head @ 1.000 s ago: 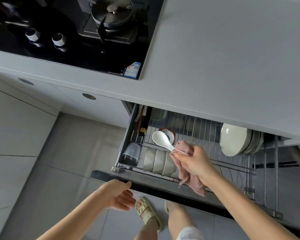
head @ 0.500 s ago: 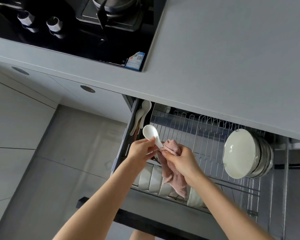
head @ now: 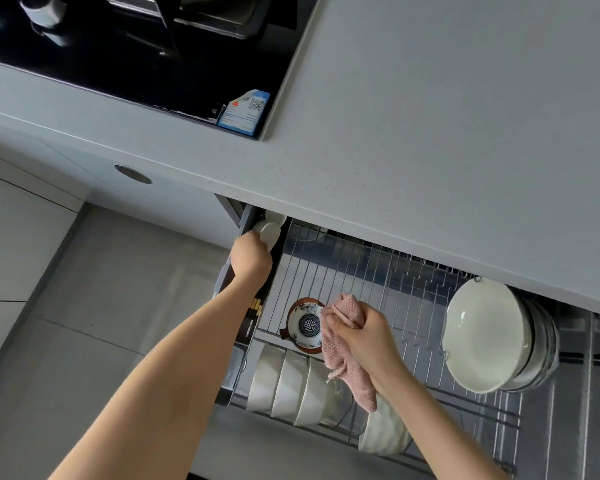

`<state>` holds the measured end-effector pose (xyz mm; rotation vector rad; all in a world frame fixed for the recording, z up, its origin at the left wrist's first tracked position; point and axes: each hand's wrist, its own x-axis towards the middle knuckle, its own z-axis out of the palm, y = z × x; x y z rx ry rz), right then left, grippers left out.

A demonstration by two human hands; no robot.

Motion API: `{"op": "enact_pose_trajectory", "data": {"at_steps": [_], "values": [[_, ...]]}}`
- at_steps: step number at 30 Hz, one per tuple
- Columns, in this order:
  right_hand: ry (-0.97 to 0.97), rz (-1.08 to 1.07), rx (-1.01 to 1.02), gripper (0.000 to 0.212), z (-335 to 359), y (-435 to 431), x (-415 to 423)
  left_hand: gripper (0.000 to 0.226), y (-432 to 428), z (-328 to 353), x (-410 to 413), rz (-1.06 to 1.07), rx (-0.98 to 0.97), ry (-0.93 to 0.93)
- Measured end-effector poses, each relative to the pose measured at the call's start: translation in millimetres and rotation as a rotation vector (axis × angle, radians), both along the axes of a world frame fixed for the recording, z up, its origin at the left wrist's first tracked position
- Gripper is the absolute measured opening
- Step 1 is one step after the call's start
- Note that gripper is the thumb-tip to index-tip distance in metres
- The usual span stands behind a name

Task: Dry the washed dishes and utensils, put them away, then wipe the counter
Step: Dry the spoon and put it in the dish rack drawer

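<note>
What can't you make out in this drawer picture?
Head view:
- White soup spoon: handle hidden inside the left hand.
- Patterned bowl: right side covered by the pink cloth in the right hand.
- Drawer rack: back hidden under the counter.
- Stove: cut off by the top edge.

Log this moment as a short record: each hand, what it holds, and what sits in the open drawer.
left hand: holds white spoon at the drawer's narrow left compartment
right hand: grips pink cloth above the rack
drawer rack: pulled out below the counter
in rack: blue-patterned bowl; row of white bowls; stack of white dishes standing on edge at the right
</note>
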<state>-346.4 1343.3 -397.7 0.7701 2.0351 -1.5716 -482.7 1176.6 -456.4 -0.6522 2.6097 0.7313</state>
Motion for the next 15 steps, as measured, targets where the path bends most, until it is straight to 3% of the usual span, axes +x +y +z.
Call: {"op": "enact_pose_trajectory", "data": {"at_steps": [4,15], "values": [[0.007,-0.012,-0.009,0.018,-14.5,0.9,-9.9,0.025,9.7,-14.8,-20.1,-0.064,-0.037,0.164],[-0.026,-0.037,-0.075,0.016,-22.4,1.9,-33.8,0.012,12.1,-22.1,-31.0,-0.126,-0.047,0.207]]}}
